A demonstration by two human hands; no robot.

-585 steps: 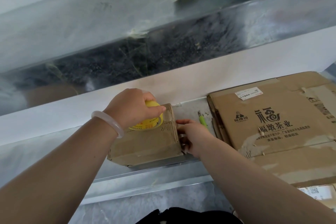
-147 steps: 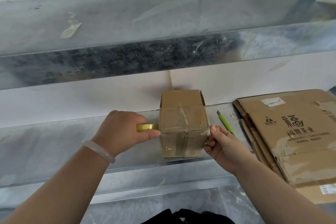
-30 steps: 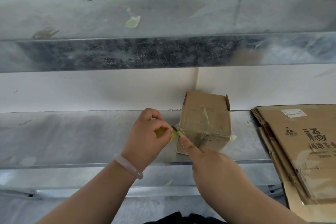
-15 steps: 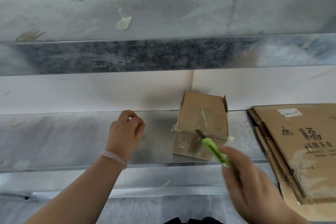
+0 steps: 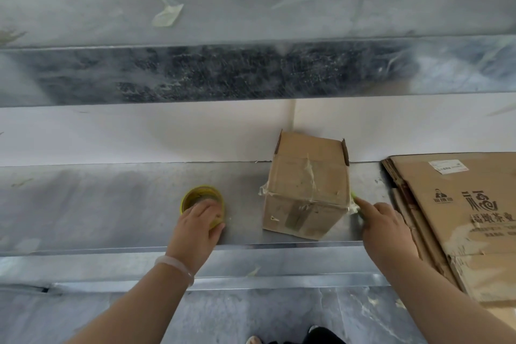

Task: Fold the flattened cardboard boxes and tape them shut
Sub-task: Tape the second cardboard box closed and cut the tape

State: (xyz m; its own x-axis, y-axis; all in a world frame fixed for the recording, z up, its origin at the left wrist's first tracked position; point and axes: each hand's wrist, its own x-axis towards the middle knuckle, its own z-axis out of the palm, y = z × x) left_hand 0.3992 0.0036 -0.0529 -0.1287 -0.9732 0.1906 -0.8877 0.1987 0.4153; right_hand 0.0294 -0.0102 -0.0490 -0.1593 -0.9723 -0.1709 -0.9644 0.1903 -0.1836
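the small cardboard box [image 5: 307, 184] stands on the metal shelf [image 5: 97, 204] against the wall, its top seam taped over, so its inside is hidden. the yellow tape roll [image 5: 199, 195] lies flat to its left, apart from it. the left hand [image 5: 195, 232] grasps the roll, fingers laid over its near rim. the right hand [image 5: 385, 229] is clenched around a green cutter [image 5: 355, 198], mostly hidden, whose tip is just beside the box's right edge. the flattened boxes [image 5: 460, 204] are cut off at the right.
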